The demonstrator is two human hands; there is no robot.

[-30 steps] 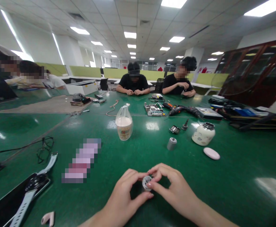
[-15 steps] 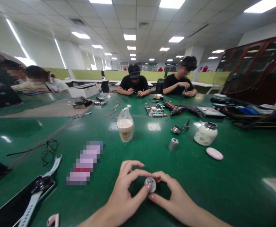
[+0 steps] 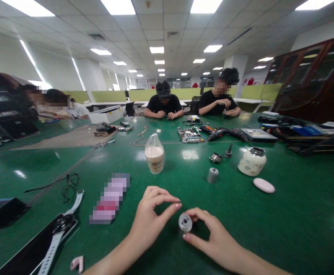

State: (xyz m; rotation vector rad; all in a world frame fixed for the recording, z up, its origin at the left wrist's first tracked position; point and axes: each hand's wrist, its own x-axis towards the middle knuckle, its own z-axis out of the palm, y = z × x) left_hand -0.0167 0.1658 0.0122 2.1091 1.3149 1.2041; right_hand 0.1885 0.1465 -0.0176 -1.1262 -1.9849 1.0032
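Observation:
A small silver motor, a short metal cylinder with a dark centre on its round top, stands close in front of me. My right hand grips it from the right between thumb and fingers. Just up and to the left, my left hand is off the motor, thumb and forefinger tips pinched close together. Whatever they hold, if anything, is too small to make out. Farther off stand a similar silver cylinder, a metal ring-shaped housing and a dark geared shaft part.
On the green table are a bagged cup, a cream jar, a pink oval lid, a blurred-out phone, a watch and a pink earbud. Power drills and a circuit board lie beyond; co-workers sit opposite.
My left hand has come off the motor's top, moving up and slightly left. My right hand keeps hold of the motor, whose round top now shows uncovered. The view has shifted slightly.

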